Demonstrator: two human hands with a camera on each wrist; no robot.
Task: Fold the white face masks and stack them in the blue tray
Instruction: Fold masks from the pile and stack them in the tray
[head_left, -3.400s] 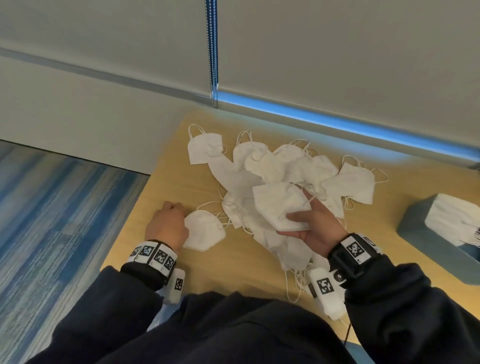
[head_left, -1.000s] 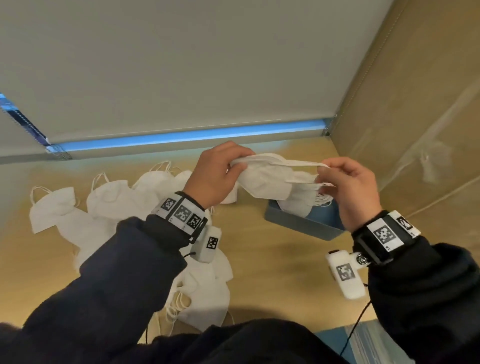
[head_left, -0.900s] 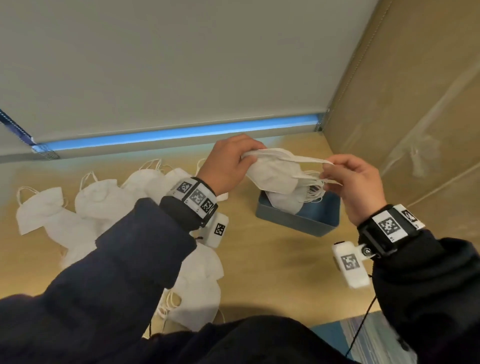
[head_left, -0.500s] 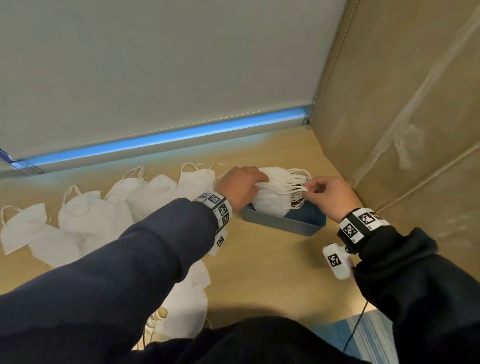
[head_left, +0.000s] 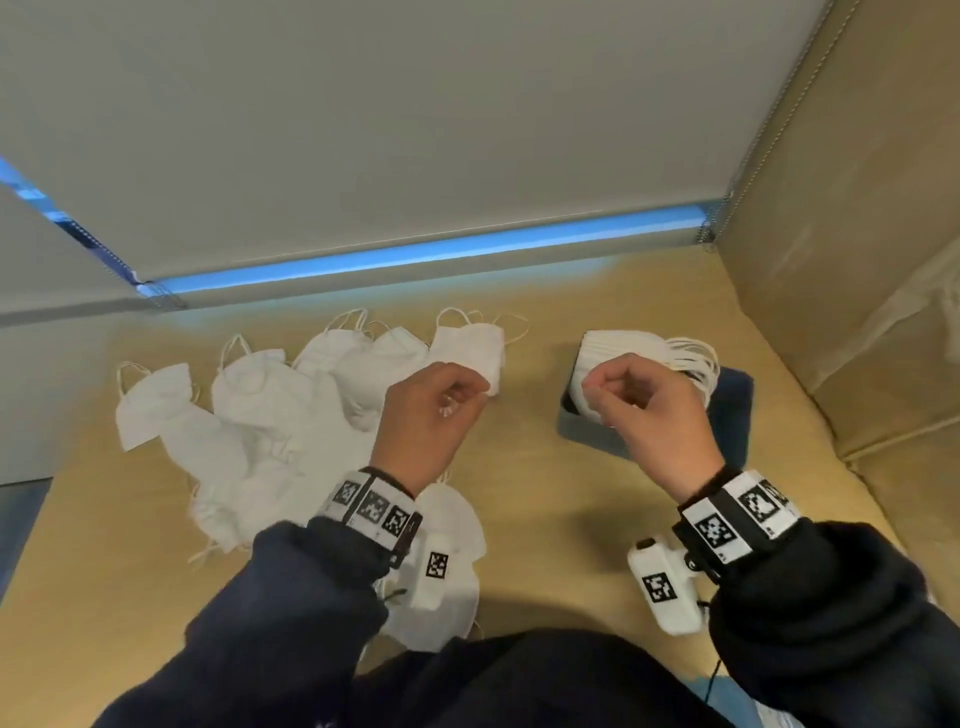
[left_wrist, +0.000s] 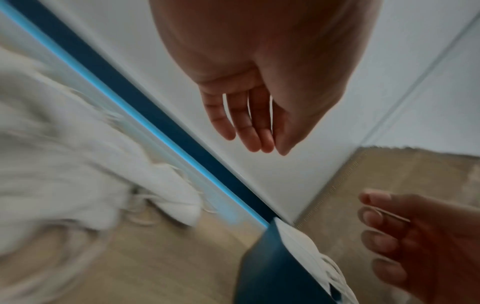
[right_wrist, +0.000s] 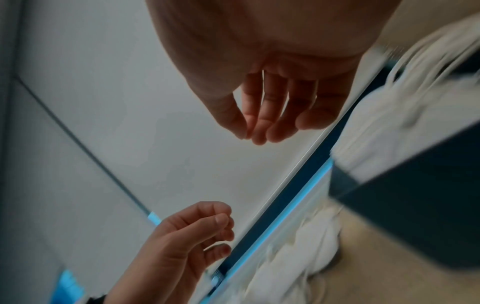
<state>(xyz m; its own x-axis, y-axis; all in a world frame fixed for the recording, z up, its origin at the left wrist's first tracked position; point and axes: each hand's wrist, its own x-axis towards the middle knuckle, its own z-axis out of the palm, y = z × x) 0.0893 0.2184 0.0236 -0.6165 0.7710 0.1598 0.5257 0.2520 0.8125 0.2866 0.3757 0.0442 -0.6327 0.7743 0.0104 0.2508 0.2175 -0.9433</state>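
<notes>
Worktop (head_left: 545, 483) of pale wood fills a corner: a grey-white wall runs along its far edge with a glowing blue strip (head_left: 415, 254) at the foot, and a tan panel (head_left: 852, 260) closes the right side. Striped blue carpet (head_left: 21, 519) shows past the left edge.

Loose white face masks (head_left: 249, 415) lie overlapping on the left half of the worktop, ear loops trailing. More of them sit under the left forearm near the front edge, partly covered by the dark sleeve and the wrist camera. The blue tray (head_left: 732, 415) stands well to the right of that heap, near the tan panel, and holds a stack of folded masks (head_left: 623, 345) with their loops hanging off the right side. The right hand covers the front of the stack and part of the tray's near wall. Both wrist views are smeared with blur, so masks and tray show there only as white and dark blue shapes.

Both hands hover above the worktop, backs toward the head camera. The left hand (head_left: 426, 421) is over the right edge of the heap, its fingers (left_wrist: 244, 123) loosely curled and holding nothing. The right hand (head_left: 649, 410) hangs over the tray, its fingers (right_wrist: 262, 115) likewise relaxed, close together and empty.
</notes>
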